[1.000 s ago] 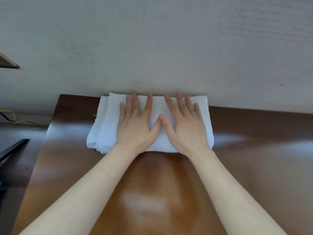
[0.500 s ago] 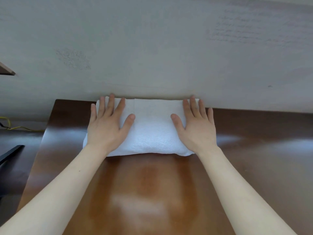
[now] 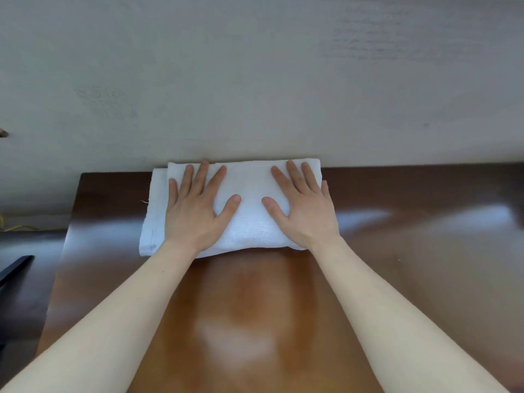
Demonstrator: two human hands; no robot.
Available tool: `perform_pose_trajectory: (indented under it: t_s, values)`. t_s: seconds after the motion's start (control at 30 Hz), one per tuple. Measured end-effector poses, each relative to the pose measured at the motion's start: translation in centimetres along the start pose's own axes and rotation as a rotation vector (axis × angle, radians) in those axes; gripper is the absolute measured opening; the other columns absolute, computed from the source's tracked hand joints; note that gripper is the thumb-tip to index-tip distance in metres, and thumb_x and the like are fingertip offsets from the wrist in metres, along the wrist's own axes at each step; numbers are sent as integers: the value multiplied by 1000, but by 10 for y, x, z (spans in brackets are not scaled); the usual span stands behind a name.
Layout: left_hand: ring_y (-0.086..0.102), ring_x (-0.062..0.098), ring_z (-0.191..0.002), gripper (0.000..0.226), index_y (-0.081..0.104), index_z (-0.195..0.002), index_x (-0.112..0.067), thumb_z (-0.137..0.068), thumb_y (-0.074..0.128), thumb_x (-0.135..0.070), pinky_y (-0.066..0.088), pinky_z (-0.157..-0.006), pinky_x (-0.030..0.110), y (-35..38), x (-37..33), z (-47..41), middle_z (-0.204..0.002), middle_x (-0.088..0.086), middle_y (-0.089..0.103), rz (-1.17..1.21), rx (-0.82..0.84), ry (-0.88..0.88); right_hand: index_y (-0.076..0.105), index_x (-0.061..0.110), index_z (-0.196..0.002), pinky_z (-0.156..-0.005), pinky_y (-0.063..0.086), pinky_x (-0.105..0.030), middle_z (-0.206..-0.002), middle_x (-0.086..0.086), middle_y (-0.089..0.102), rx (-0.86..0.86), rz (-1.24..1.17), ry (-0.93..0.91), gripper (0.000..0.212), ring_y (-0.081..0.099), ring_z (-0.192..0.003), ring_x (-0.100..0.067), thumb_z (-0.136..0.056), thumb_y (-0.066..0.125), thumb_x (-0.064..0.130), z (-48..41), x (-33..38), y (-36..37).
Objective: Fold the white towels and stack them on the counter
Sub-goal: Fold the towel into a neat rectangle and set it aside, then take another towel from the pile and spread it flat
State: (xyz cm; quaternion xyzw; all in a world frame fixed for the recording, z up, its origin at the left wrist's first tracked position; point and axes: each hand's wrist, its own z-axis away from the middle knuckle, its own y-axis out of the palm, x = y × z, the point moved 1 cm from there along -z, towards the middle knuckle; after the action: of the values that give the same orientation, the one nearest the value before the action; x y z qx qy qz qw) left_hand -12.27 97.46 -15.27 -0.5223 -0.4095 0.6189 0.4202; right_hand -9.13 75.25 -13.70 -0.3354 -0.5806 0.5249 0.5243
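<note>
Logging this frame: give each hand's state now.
Left hand: open, pressing flat on the folded white towel.
Right hand: open, pressing flat on it too.

One towel pile (image 3: pixel 249 222), one counter (image 3: pixel 411 251), one left hand (image 3: pixel 192 215), one right hand (image 3: pixel 309 215).

Home-like room, wooden counter (image 3: pixel 397 279), plain wall (image 3: pixel 255 80)

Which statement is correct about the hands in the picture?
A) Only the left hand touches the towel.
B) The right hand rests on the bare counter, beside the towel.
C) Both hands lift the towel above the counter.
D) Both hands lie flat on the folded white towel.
D: the left hand and the right hand both press flat, fingers straight, on the folded white towel, which lies on the counter by the wall.
</note>
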Motion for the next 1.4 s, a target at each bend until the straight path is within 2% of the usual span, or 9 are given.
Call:
perform_pose_trajectory:
  t_s: [0.13, 0.3, 0.5, 0.67, 0.8, 0.97, 1.07, 1.4]
  values:
    - [-8, 19, -153, 80, 11, -157, -40, -87, 4, -77, -5, -123, 48, -6, -2, 0, -168, -6, -1, -4, 20, 4, 12, 43, -155, -120, 7, -56, -165, 12, 4, 64, -60, -3, 77, -10, -151, -13, -87, 13, 78, -2, 0, -7]
    - [-9, 21, -153, 86, 9, -158, -37, -84, -1, -79, -6, -123, 47, -13, -9, 4, -168, -3, -4, -44, 61, 24, 14, 39, -156, -120, 1, -57, -166, 9, 3, 51, -80, -49, 73, -8, -152, -15, -90, 13, 72, 6, -3, -12]
    - [-3, 22, -154, 83, 18, -159, -31, -89, 2, -72, -1, -123, 50, -38, -90, 29, -168, 2, 5, -3, -50, 136, 5, 38, -157, -123, 4, -47, -166, 6, 5, -91, -221, -87, 66, -1, -153, -20, -99, 24, 63, 42, -28, -55]
    - [6, 27, -153, 82, 22, -158, -32, -89, 2, -73, 1, -123, 48, -37, -218, 55, -166, 10, 14, 50, -75, 259, 9, 39, -157, -123, 7, -44, -166, 5, 7, -170, -202, 5, 64, 2, -153, -20, -99, 25, 62, 114, -126, -114]
    - [6, 28, -153, 76, 19, -158, -34, -93, 8, -72, 0, -123, 47, -10, -318, 82, -166, 9, 11, 28, -16, 317, 10, 38, -157, -123, 7, -45, -166, 6, 7, -174, -119, 88, 68, 3, -152, -22, -97, 25, 65, 176, -215, -153]
    - [6, 29, -153, 83, 12, -158, -38, -85, -2, -76, -1, -122, 50, 27, -453, 131, -167, 4, 8, -21, 114, 356, 6, 40, -156, -123, 2, -45, -166, 8, 6, -196, -76, 210, 73, -1, -153, -20, -92, 24, 71, 272, -331, -203]
    - [8, 28, -153, 85, 13, -158, -39, -83, -3, -77, 3, -122, 51, 33, -521, 149, -167, 4, 8, -47, 121, 423, 6, 41, -156, -123, 3, -45, -166, 8, 5, -210, -55, 296, 72, -2, -152, -20, -93, 25, 71, 311, -392, -233]
    - [7, 25, -153, 75, 13, -158, -37, -92, 10, -72, 7, -122, 47, 66, -682, 110, -167, 3, 8, -48, 83, 547, 5, 40, -156, -123, 1, -44, -166, 8, 5, -248, -70, 421, 73, -3, -153, -20, -93, 21, 71, 318, -539, -273]
